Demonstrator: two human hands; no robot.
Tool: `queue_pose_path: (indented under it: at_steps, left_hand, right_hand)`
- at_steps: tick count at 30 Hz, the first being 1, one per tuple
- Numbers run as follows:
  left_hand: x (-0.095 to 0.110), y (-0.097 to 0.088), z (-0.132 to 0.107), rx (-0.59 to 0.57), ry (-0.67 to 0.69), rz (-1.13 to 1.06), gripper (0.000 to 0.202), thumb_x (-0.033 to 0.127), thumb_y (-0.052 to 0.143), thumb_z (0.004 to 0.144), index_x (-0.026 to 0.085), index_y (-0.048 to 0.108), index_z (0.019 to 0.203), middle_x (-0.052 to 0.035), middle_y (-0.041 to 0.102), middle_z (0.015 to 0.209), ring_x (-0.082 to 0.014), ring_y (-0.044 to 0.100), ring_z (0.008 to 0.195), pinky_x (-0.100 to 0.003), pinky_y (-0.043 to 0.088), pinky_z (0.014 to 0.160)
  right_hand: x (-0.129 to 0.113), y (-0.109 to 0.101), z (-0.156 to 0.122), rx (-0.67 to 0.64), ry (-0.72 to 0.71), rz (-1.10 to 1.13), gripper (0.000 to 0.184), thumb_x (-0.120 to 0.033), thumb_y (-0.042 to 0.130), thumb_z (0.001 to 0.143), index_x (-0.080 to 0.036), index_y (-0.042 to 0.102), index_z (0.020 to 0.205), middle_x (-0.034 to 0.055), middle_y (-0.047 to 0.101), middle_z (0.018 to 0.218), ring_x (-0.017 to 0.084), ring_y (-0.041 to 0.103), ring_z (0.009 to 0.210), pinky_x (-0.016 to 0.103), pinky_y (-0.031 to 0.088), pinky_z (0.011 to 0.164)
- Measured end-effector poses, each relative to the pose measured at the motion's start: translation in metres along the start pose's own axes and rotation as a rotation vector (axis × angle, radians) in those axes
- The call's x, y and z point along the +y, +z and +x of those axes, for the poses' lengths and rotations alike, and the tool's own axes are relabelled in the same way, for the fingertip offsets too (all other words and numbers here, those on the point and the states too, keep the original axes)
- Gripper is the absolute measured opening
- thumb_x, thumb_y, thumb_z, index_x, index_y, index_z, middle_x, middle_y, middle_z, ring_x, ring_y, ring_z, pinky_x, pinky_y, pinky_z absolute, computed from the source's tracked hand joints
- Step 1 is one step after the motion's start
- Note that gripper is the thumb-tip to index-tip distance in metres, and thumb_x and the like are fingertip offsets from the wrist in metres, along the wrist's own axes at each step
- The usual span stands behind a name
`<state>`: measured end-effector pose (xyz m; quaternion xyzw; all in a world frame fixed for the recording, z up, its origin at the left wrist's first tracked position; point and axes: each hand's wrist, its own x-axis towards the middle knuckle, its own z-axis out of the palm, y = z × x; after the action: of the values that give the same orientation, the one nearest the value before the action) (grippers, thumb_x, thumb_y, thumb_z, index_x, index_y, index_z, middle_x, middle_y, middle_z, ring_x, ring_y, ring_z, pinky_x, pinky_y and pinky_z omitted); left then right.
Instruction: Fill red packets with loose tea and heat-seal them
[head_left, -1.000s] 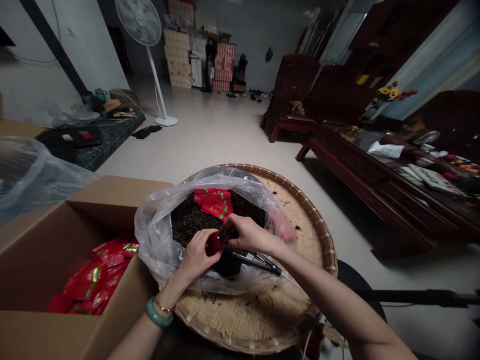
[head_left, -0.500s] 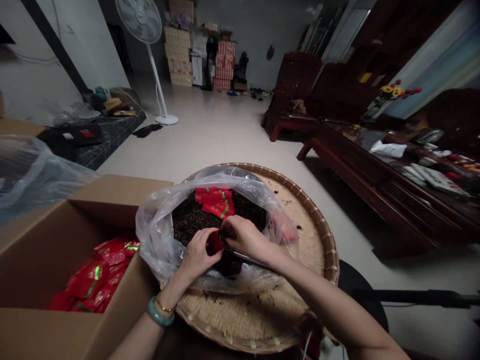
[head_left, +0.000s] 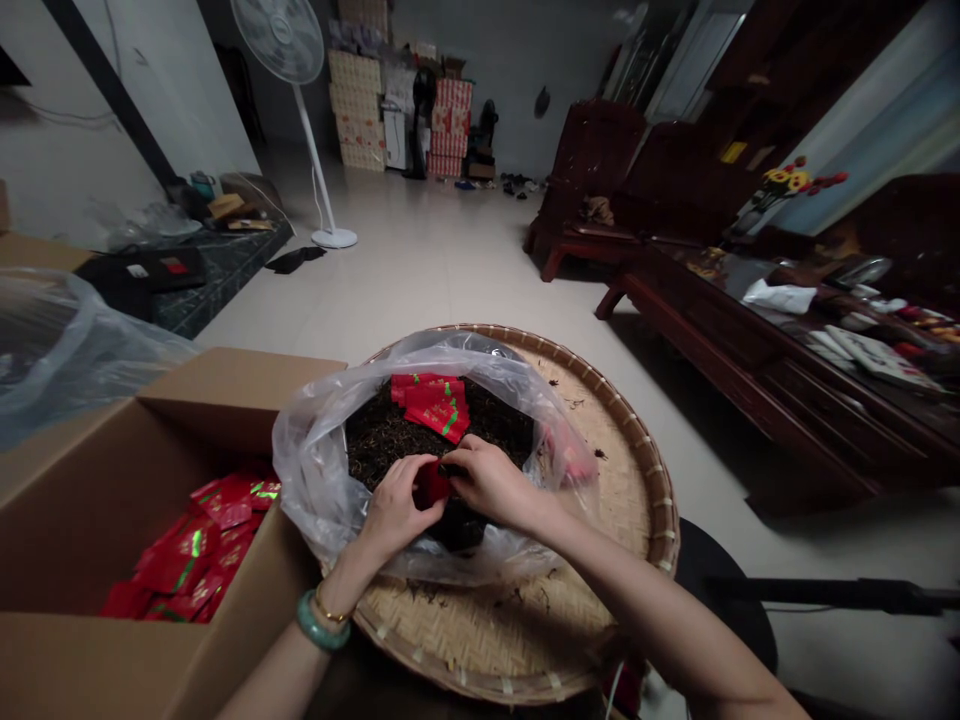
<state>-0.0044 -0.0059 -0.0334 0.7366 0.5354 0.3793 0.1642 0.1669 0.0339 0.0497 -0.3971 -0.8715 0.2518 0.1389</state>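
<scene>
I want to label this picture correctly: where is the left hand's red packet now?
In the head view, the packet is below and left of centre, in the left hand, over the bag, with the right hand at its right.

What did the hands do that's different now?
The right hand moved slightly left, closer to the red packet; the black stick by its wrist is hidden now. I can't tell if it dropped anything. The left hand still holds that packet, and the packets on the dark leaves stayed put.
</scene>
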Motion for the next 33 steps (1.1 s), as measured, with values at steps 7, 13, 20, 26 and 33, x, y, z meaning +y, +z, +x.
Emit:
queue_pose_path:
  at_steps: [7,13,20,26,33]
  left_hand:
    - [0.000,0.000,-0.001,-0.013,-0.013,0.026,0.044,0.019,0.064,0.068,0.019,0.049,0.110,-0.0076,0.061,0.103,-0.0235,0.060,0.095,-0.038,0.051,0.081]
    - [-0.004,0.002,-0.003,0.001,-0.057,0.028,0.047,0.022,0.066,0.066,0.020,0.048,0.110,-0.0065,0.061,0.101,-0.0230,0.061,0.092,-0.037,0.052,0.079]
    - [-0.006,0.004,-0.005,0.021,-0.070,0.010,0.053,0.021,0.069,0.064,0.020,0.048,0.112,-0.0069,0.061,0.106,-0.0236,0.061,0.097,-0.037,0.052,0.081]
    - [-0.006,0.003,-0.005,-0.014,-0.055,-0.037,0.052,0.017,0.069,0.064,0.021,0.048,0.112,-0.0072,0.060,0.107,-0.0237,0.060,0.097,-0.039,0.051,0.084]
    - [-0.001,0.000,-0.002,-0.036,-0.049,-0.025,0.051,0.023,0.071,0.065,0.021,0.048,0.110,-0.0074,0.060,0.104,-0.0249,0.059,0.096,-0.040,0.050,0.082]
  right_hand:
    - [-0.004,0.001,0.003,0.061,0.015,0.000,0.028,0.001,0.052,0.073,-0.014,0.064,0.093,0.0056,0.065,0.087,0.015,0.057,0.081,0.024,0.043,0.073]
    - [-0.012,-0.006,-0.002,0.070,-0.003,-0.043,0.034,-0.002,0.046,0.079,-0.017,0.065,0.101,0.0048,0.066,0.087,0.016,0.052,0.082,0.027,0.042,0.076]
    - [-0.012,-0.005,-0.024,-0.041,-0.056,-0.226,0.033,-0.032,0.061,0.081,-0.019,0.064,0.112,0.0126,0.052,0.115,0.029,0.036,0.118,0.043,0.039,0.097]
    - [-0.010,0.013,-0.014,-0.146,-0.025,-0.238,0.043,-0.047,0.061,0.080,-0.016,0.064,0.110,0.0155,0.052,0.117,0.033,0.034,0.123,0.048,0.035,0.102]
    - [-0.012,0.001,-0.018,-0.043,-0.042,-0.212,0.034,-0.043,0.064,0.080,-0.017,0.067,0.103,0.0142,0.054,0.114,0.031,0.036,0.122,0.047,0.037,0.101]
